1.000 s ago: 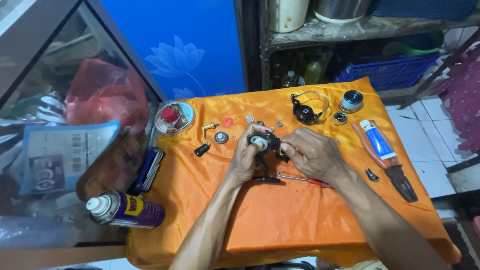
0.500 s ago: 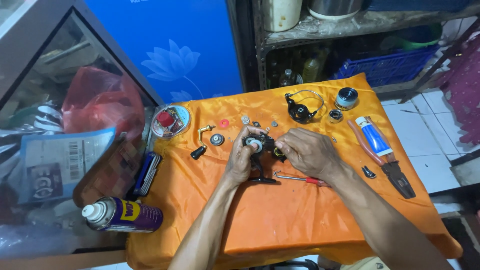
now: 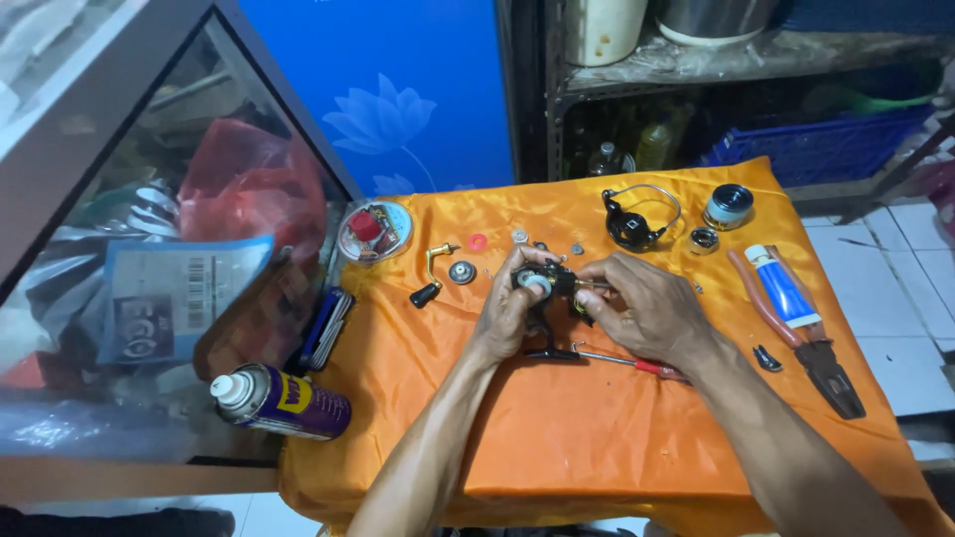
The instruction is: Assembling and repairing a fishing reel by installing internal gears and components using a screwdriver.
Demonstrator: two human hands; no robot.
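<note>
Both hands meet over a small table draped in orange cloth (image 3: 597,438). My left hand (image 3: 507,308) grips the black fishing reel body (image 3: 545,288) from the left, its foot resting on the cloth. My right hand (image 3: 647,310) pinches a part on the reel's right side. Under my right hand lies a thin red-handled screwdriver (image 3: 637,363). Loose reel parts lie behind: a crank handle with black knob (image 3: 430,278), a round gear (image 3: 462,272), a red washer (image 3: 477,242), a black rotor with wire bail (image 3: 637,224) and a spool (image 3: 728,206).
A blue-and-white tube (image 3: 781,283) lies across red-handled pliers (image 3: 816,338) on the right. A round clear tin (image 3: 374,231) sits at back left. A spray can (image 3: 279,401) and a dark case (image 3: 326,326) lie beside a glass cabinet (image 3: 149,249). Shelves stand behind.
The view has shifted slightly; both hands stay on the reel body with only small finger movements.
</note>
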